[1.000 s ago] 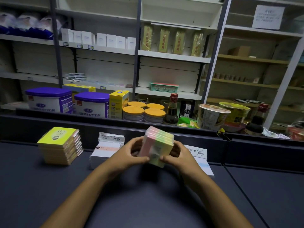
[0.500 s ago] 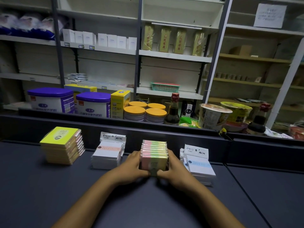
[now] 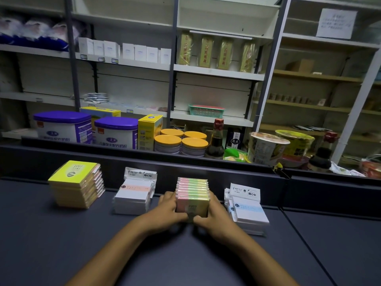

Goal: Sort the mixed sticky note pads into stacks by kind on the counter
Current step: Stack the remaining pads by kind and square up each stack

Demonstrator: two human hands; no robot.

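Four stacks are lined up now; the rainbow stack (image 3: 192, 196), lifted before, is set down, gripped by both hands (image 3: 170, 209).

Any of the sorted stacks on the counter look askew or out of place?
Only the yellow pad stack: its pads are fanned out at the right edge. The multicolour stack sits squared between both hands.
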